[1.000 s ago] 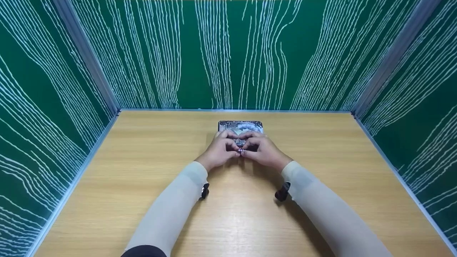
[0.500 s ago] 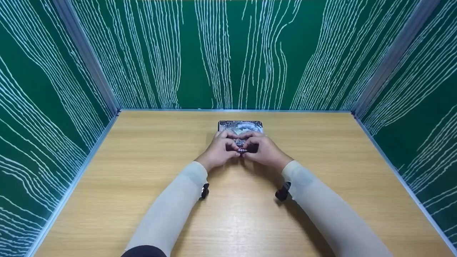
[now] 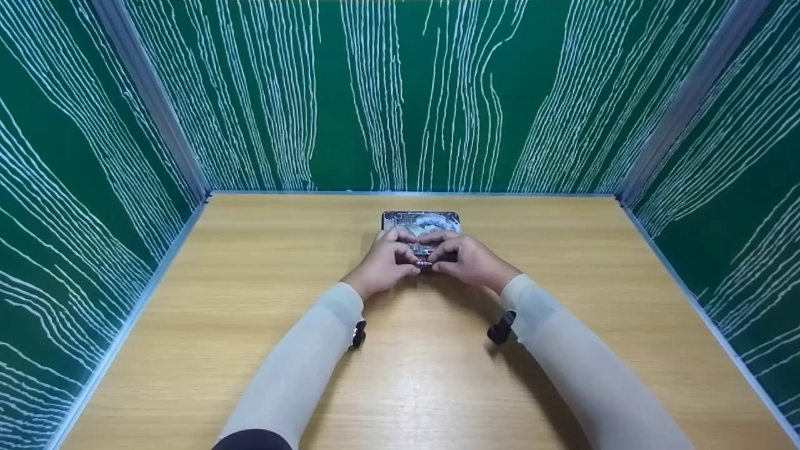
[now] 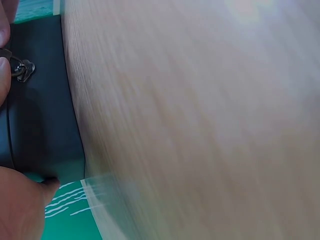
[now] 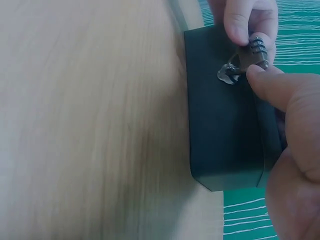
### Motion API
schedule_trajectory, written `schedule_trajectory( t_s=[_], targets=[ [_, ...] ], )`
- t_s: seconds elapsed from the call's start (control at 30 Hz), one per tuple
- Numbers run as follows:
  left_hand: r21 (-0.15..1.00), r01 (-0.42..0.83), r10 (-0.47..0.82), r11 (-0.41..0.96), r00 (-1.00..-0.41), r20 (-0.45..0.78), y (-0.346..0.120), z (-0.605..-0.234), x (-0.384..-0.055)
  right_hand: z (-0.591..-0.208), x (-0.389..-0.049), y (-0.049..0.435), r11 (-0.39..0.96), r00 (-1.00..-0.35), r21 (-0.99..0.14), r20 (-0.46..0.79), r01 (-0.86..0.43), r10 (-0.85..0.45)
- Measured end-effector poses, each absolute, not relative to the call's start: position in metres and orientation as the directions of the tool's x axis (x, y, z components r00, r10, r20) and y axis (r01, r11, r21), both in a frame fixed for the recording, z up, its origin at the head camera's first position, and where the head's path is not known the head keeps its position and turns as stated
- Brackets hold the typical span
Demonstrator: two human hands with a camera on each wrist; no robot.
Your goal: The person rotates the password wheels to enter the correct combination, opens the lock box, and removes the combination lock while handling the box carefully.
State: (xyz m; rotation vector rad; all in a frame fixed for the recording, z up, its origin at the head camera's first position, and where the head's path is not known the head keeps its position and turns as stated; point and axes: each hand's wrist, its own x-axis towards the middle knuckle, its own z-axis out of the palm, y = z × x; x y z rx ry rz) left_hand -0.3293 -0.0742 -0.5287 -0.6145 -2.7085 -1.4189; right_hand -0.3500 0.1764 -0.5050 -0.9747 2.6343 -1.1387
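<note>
A small box [image 3: 431, 220] with a patterned lid stands in the middle of the far part of the table; its front [image 5: 222, 125] is plain and dark. A metal combination padlock [image 5: 253, 54] with number dials hangs at the metal hasp [image 5: 227, 74] on that front. My left hand [image 3: 382, 261] pinches one end of the padlock between thumb and finger. With thumb and index finger, my right hand [image 3: 470, 259] holds the opposite end, thumb tip right at its edge. The fingers of both hands arch over the lid. In the left wrist view the fingers hide most of the padlock.
The wooden table [image 3: 400, 375] extends around the box on all sides. Green walls [image 3: 337, 125] with white wavy lines enclose it at the back and both sides, joined by metal corner posts [image 3: 153, 94]. Dark wrist cameras [image 3: 500, 328] sit below the sleeves.
My right hand has shifted slightly outward to the right, its thumb and finger drawing back along the padlock, so more of the dials shows. The left hand and box have stayed put.
</note>
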Motion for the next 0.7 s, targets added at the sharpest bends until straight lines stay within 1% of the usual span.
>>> schedule_trajectory(
  t_s=[0.23,0.47,0.7],
  targets=[
    [0.790,0.353,0.332,0.501,-0.922,0.201,-0.0754,-0.5287,-0.3291,-0.5055,-0.3511,0.1764,0.502,-0.781,-0.688,0.153,-0.524,-0.605],
    [0.769,0.368,0.344,0.523,-0.917,0.205,-0.0755,-0.5280,-0.3295,-0.5119,-0.3527,0.1751,0.463,-0.758,-0.676,0.222,-0.573,-0.614],
    [0.777,0.372,0.353,0.508,-0.913,0.206,-0.0762,-0.5267,-0.3289,-0.5139,-0.3529,0.1740,0.435,-0.763,-0.709,0.227,-0.556,-0.605]
  ],
)
